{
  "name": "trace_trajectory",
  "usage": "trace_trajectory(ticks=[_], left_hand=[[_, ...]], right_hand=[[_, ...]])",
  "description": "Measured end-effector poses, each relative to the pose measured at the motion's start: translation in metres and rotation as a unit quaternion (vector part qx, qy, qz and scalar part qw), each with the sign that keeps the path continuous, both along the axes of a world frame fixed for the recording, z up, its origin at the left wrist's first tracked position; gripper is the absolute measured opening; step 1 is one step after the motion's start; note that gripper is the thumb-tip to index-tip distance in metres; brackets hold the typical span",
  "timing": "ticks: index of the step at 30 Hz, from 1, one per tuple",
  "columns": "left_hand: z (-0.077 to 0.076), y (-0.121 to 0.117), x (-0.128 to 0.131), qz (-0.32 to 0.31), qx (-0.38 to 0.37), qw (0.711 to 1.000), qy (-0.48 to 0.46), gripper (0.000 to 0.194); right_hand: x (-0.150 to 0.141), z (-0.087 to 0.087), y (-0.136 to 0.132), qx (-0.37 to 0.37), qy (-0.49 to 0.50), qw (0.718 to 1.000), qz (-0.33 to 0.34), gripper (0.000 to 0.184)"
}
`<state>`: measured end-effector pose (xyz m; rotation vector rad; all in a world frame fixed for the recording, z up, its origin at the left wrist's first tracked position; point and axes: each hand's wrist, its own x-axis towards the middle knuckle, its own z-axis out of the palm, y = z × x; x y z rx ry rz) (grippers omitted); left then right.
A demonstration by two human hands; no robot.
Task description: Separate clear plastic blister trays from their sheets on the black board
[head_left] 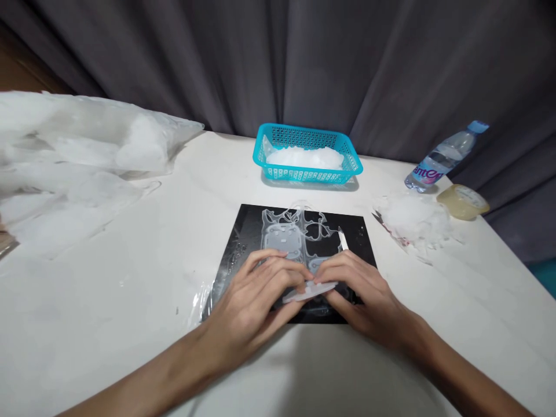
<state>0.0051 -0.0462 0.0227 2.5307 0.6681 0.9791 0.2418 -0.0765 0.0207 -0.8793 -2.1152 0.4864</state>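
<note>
Both hands meet over the lower middle of a black board. My left hand and my right hand pinch a thin, translucent white piece between them, tilted above the board. Beneath the fingers lies a clear, soft-looking moulded sheet with shaped panels and cut-out gaps; the hands cover part of it. A white-handled blade points away just beyond my right fingers. Whether that hand touches its handle, I cannot tell.
A turquoise basket with white fluffy stuff stands behind the board. Right of it are small scissors, clear scraps, a water bottle and a yellowish tub. Clear plastic bags fill the left.
</note>
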Motion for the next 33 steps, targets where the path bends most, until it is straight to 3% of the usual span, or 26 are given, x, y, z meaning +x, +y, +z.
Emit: trace_trajectory(ticks=[7, 17, 20, 22, 27, 33], left_hand=[[0.000, 0.000, 0.000, -0.006, -0.017, 1.000, 0.005, 0.020], [0.004, 0.004, 0.001, 0.029, -0.040, 0.997, 0.052, 0.010], [0.004, 0.003, 0.002, 0.047, -0.046, 0.997, 0.032, 0.015], [0.004, 0.002, 0.002, 0.045, -0.036, 0.998, 0.017, 0.021], [0.007, 0.003, 0.004, 0.005, 0.024, 1.000, 0.006, 0.013], [0.005, 0.004, 0.005, 0.000, 0.024, 1.000, 0.005, 0.017]], right_hand=[[0.002, -0.001, 0.003, -0.017, -0.033, 0.999, -0.011, 0.011], [0.008, 0.006, 0.000, 0.014, -0.020, 1.000, -0.011, 0.017], [0.008, 0.006, 0.001, 0.017, -0.027, 0.999, -0.016, 0.015], [0.007, 0.006, 0.001, 0.022, -0.037, 0.999, -0.017, 0.014], [0.007, 0.010, 0.001, 0.038, -0.070, 0.997, -0.013, 0.009], [0.011, 0.018, 0.004, 0.057, -0.089, 0.994, -0.027, 0.008]])
